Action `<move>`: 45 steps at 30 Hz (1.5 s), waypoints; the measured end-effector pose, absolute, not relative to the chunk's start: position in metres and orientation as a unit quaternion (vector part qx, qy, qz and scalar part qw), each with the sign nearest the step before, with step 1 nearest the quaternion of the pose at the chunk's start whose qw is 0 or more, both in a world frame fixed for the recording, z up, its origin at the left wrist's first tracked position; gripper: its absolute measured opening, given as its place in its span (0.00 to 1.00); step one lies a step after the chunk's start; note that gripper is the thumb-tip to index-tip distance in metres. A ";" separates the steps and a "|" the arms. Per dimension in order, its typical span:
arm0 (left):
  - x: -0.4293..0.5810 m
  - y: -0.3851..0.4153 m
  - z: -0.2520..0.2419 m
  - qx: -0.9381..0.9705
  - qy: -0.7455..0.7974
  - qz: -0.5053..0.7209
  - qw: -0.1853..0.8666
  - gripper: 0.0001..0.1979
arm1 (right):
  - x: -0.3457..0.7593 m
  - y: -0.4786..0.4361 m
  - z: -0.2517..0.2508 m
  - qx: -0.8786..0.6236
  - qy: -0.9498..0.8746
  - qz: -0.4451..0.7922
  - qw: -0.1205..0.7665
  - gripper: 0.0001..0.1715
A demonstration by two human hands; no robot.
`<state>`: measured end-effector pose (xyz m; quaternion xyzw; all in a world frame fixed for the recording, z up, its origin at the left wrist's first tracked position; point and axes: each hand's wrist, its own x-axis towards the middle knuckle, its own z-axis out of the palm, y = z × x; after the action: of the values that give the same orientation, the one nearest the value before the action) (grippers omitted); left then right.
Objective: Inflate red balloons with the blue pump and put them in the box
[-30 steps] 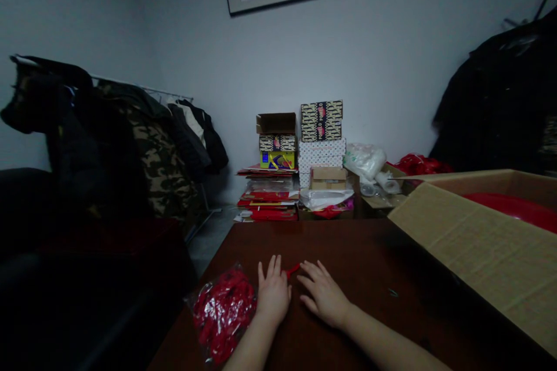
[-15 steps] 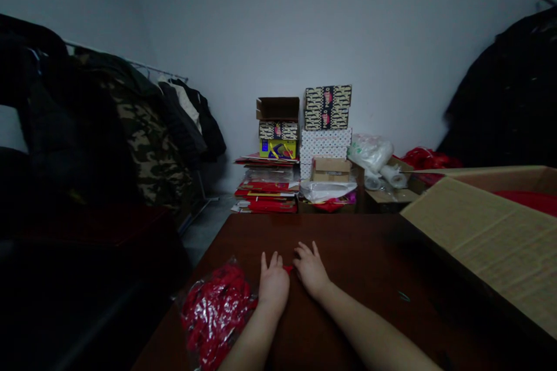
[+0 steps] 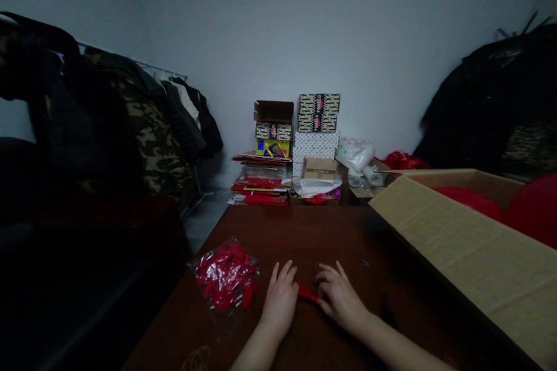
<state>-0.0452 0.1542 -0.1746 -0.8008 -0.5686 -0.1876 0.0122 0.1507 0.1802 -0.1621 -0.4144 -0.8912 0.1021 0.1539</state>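
Note:
A small limp red balloon (image 3: 308, 293), not inflated, is stretched low over the table between my two hands. My left hand (image 3: 282, 294) pinches its left end on the thumb side, the other fingers pointing forward. At the other end my right hand (image 3: 338, 295) holds it between thumb and fingers, with the remaining fingers raised. Both thumbs are partly hidden. To the left of my left hand lies a clear plastic bag (image 3: 224, 275) packed with similar red pieces.
The dark brown table (image 3: 287, 232) carries a large open cardboard box (image 3: 456, 249) on the right, with big round red things (image 3: 474, 203) inside. Loose rubber bands (image 3: 196, 357) lie at front left. Stacked cartons (image 3: 317, 113) stand behind; coats (image 3: 156, 151) hang at left.
My hands have moved apart slightly, and more of the red balloon shows between them. The view has shifted to the right, and the plastic bag appears farther from my left hand.

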 end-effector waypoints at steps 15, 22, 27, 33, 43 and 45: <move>0.020 -0.028 -0.187 -0.681 -0.656 -0.316 -0.076 0.11 | 0.159 0.040 -0.173 -0.534 -0.817 0.113 0.184 0.08; 0.052 -0.026 -0.196 -0.373 -0.591 -0.500 -0.512 0.12 | 0.169 0.034 -0.166 -0.542 -0.811 0.100 0.198 0.11; 0.070 -0.011 -0.188 -0.067 -0.404 -0.513 -0.754 0.14 | 0.170 0.025 -0.159 -0.524 -0.823 0.093 0.198 0.13; 0.070 0.004 -0.196 -0.003 -0.360 -0.531 -0.767 0.05 | 0.186 0.018 -0.151 -0.533 -0.821 0.074 0.191 0.10; 0.055 -0.006 -0.206 -0.089 -0.314 -0.466 -0.822 0.11 | 0.247 0.035 -0.174 -0.713 -0.691 -0.069 0.099 0.41; 0.056 -0.006 -0.204 -0.101 -0.320 -0.468 -0.817 0.11 | 0.244 0.039 -0.176 -0.711 -0.694 -0.066 0.095 0.43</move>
<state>0.0561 -0.0060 -0.2043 -0.1012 -0.3202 -0.4683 -0.8173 0.2437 0.0386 -0.1761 -0.7110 -0.6937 -0.0658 0.0946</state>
